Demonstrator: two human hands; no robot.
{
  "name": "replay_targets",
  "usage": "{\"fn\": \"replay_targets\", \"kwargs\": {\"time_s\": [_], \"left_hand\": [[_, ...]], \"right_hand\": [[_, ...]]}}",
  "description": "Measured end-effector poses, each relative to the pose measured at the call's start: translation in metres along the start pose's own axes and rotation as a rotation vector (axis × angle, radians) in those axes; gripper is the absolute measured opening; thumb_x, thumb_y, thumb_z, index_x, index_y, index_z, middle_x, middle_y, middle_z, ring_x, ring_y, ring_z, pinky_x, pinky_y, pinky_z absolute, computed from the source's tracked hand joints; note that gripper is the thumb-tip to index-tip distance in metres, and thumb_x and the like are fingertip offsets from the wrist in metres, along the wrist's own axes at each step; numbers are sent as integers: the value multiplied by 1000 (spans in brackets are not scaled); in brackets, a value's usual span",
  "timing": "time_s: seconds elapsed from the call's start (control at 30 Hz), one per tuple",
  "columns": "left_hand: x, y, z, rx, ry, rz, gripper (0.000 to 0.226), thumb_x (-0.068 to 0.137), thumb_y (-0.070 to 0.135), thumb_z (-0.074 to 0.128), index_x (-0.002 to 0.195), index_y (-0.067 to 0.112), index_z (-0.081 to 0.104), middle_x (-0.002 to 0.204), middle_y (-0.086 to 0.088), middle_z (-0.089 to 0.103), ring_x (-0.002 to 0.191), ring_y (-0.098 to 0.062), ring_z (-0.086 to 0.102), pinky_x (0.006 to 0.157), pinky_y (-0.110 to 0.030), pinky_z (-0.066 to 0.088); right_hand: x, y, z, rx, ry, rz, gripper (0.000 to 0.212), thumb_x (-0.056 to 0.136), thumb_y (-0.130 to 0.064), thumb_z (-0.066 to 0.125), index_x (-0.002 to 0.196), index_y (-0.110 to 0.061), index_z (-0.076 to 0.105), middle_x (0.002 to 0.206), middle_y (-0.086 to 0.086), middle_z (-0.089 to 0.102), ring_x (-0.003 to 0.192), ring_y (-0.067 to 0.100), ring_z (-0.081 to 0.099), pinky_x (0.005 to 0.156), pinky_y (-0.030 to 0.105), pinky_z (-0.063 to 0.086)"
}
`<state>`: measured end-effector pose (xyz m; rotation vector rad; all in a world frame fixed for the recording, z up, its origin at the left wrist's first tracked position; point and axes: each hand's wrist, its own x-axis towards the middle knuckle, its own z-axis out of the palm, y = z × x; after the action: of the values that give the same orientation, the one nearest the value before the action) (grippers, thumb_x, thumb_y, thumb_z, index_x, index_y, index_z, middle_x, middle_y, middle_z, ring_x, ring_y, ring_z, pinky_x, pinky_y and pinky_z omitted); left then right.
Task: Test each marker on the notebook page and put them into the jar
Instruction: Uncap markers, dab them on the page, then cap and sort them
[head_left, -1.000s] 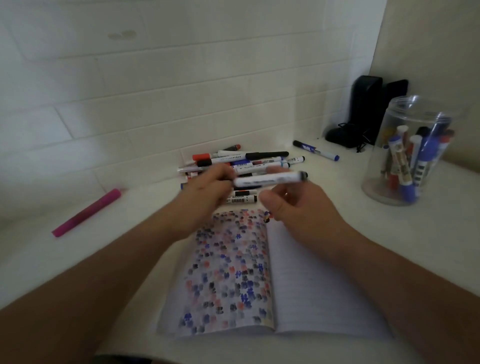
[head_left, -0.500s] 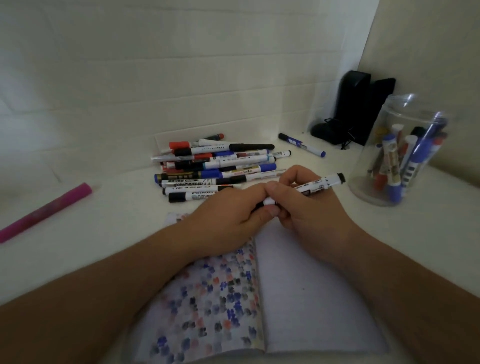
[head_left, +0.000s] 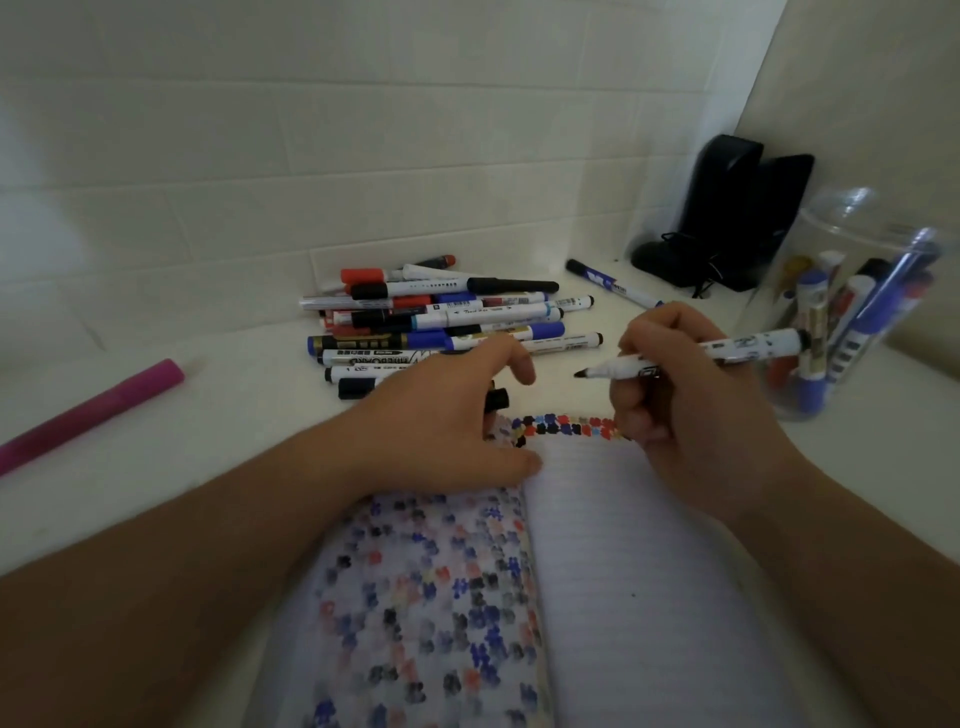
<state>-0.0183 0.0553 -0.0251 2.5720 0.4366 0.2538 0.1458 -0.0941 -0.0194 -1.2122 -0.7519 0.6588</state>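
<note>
Both hands work at frame centre, apart; the right hand (head_left: 691, 410) pinches an uncapped black marker (head_left: 696, 356) in a writing grip, while the left hand (head_left: 441, 431) lies on the notebook (head_left: 623, 571), fingers curled round what looks like the black cap (head_left: 496, 400) (partly hidden). Largest first: notebook open at lower centre, its left page full of test dots; marker pile (head_left: 447, 327) at upper centre; clear jar (head_left: 852, 312) at right edge; the held marker lies nearly level, nib pointing left, just above the blank right page; so the right hand is nearer, and the nib must tip down.
</note>
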Motion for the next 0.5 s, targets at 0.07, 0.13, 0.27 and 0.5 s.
{"fn": "replay_targets", "kwargs": {"time_s": [0.07, 0.13, 0.27, 0.5], "left_hand": [[-4, -2, -2, 119, -21, -30, 48, 75, 64, 73, 112, 51, 45, 80, 17, 60, 72, 0, 60, 70, -30, 58], [-5, -1, 1, 225, 5, -52, 45, 75, 75, 65, 109, 50, 51, 82, 20, 60, 75, 2, 57, 68, -28, 54], [-1, 5, 12, 324, 60, -93, 53, 68, 90, 55, 104, 50, 56, 81, 23, 55, 72, 7, 50, 61, -24, 41], [4, 6, 11, 322, 6, -123, 60, 63, 91, 57, 107, 50, 58, 91, 24, 57, 78, 6, 51, 66, -27, 48]], "right_hand": [[0, 0, -2, -47, 20, 15, 30, 104, -18, 55, 74, -18, 63, 61, 10, 51, 50, 20, 41, 40, 23, 32], [-3, 2, 0, -116, -36, 20, 28, 99, -28, 61, 73, -17, 66, 62, 10, 54, 50, 18, 46, 41, 21, 37], [-5, 5, 7, -318, -110, 1, 21, 89, -20, 76, 76, -9, 63, 58, 8, 55, 51, 19, 46, 45, 24, 38], [1, 18, 17, -704, -6, 10, 17, 81, -11, 72, 73, -5, 58, 63, 16, 64, 49, 14, 55, 49, 26, 47]]}}
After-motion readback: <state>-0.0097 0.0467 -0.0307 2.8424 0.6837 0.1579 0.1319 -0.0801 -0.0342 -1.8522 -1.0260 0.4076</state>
